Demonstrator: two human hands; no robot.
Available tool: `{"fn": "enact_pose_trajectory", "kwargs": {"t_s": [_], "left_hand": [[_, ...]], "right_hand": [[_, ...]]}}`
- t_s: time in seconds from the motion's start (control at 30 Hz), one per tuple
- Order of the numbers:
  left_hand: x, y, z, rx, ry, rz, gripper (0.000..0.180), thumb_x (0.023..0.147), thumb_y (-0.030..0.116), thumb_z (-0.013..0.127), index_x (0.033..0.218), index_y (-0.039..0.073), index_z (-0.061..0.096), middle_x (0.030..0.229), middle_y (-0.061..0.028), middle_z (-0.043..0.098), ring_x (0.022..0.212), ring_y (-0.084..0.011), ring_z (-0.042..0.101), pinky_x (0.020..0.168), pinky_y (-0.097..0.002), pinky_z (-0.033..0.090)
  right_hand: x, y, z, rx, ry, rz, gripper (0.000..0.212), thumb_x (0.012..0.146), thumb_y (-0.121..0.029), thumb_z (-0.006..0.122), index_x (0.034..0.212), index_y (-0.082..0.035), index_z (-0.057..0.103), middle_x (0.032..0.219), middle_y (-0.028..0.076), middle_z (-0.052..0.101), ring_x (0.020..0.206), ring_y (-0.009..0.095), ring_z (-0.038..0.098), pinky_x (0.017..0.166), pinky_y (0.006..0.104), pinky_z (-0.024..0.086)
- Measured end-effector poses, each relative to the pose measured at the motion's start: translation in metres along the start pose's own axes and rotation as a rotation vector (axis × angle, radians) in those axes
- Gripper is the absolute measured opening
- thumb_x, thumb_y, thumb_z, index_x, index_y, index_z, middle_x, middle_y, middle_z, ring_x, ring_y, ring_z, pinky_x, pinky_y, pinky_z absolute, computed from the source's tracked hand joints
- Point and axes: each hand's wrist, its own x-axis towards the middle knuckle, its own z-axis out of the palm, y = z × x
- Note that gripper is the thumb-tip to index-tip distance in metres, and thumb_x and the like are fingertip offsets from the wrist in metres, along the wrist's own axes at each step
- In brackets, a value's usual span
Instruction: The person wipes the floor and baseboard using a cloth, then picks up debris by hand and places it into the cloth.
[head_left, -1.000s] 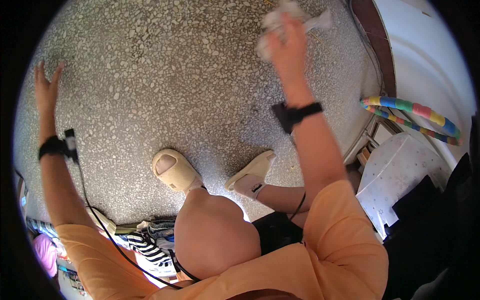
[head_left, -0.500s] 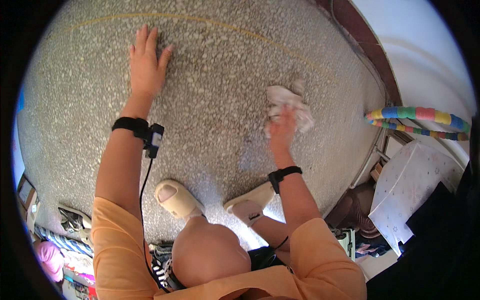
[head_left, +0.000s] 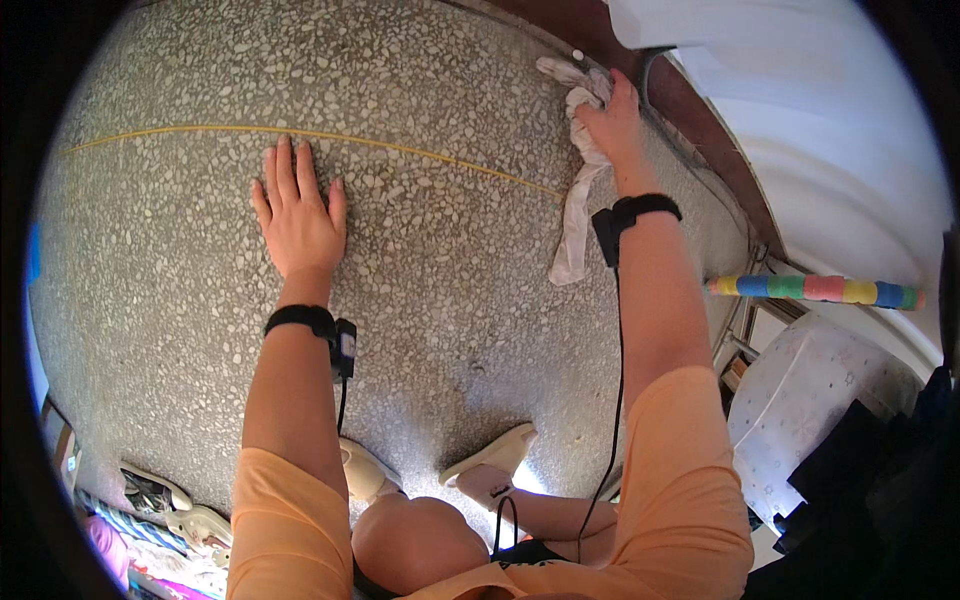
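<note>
The floor [head_left: 430, 290] is grey speckled stone, crossed by a thin yellow line [head_left: 400, 148]. The left hand [head_left: 303, 230] lies palm down, its fingers extended and empty, tips just beside that line. The right hand [head_left: 618, 125] has its fingers gripping the bunched upper part of a pale cloth [head_left: 572, 230]; the remainder trails across the floor at the line's right end. Dark red skirting [head_left: 730, 165] edges the floor at right, below a white surface. A multicoloured hoop [head_left: 825, 288] stands near it, above a star-patterned cover [head_left: 800, 375]. Shoes [head_left: 205, 525] lie at lower left.
</note>
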Motion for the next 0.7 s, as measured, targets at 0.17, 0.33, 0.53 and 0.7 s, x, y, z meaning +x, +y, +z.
{"fn": "enact_pose_trajectory", "kwargs": {"t_s": [0.17, 0.33, 0.53, 0.7], "left_hand": [[0.004, 0.010, 0.001, -0.003, -0.046, -0.013, 0.056, 0.095, 0.038, 0.041, 0.143, 0.009, 0.034, 0.152, -0.0082, 0.025, 0.142, -0.0269, 0.019, 0.115, -0.0464, 0.015], [0.004, -0.002, -0.006, 0.005, -0.058, -0.027, 0.057, 0.094, 0.037, 0.042, 0.143, 0.009, 0.033, 0.153, -0.0082, 0.025, 0.142, -0.0269, 0.019, 0.115, -0.0469, 0.015], [0.004, 0.003, -0.004, -0.023, -0.075, -0.030, 0.058, 0.094, 0.037, 0.044, 0.143, 0.009, 0.033, 0.153, -0.0080, 0.025, 0.142, -0.0270, 0.019, 0.115, -0.0476, 0.015], [0.005, 0.004, -0.006, -0.026, -0.091, -0.024, 0.057, 0.094, 0.039, 0.041, 0.143, 0.009, 0.033, 0.153, -0.0080, 0.025, 0.142, -0.0277, 0.019, 0.115, -0.0479, 0.014]], "right_hand": [[0.035, 0.029, 0.000, -0.170, -0.226, 0.119, 0.080, 0.071, -0.024, 0.068, 0.141, -0.003, 0.034, 0.134, 0.026, 0.046, 0.125, 0.040, 0.044, 0.099, 0.0430, 0.041], [-0.036, -0.036, -0.015, -0.195, -0.477, 0.069, 0.063, 0.076, -0.022, 0.064, 0.133, -0.003, 0.044, 0.118, 0.025, 0.059, 0.112, 0.040, 0.056, 0.093, 0.0441, 0.046], [0.007, -0.087, 0.009, 0.031, -0.351, -0.087, 0.063, 0.075, -0.034, 0.067, 0.128, -0.004, 0.049, 0.116, 0.024, 0.060, 0.104, 0.038, 0.061, 0.088, 0.0429, 0.049], [0.038, -0.161, 0.071, -0.160, -0.364, -0.135, 0.064, 0.076, -0.041, 0.066, 0.127, -0.006, 0.049, 0.114, 0.021, 0.062, 0.103, 0.036, 0.061, 0.087, 0.0433, 0.050]]}}
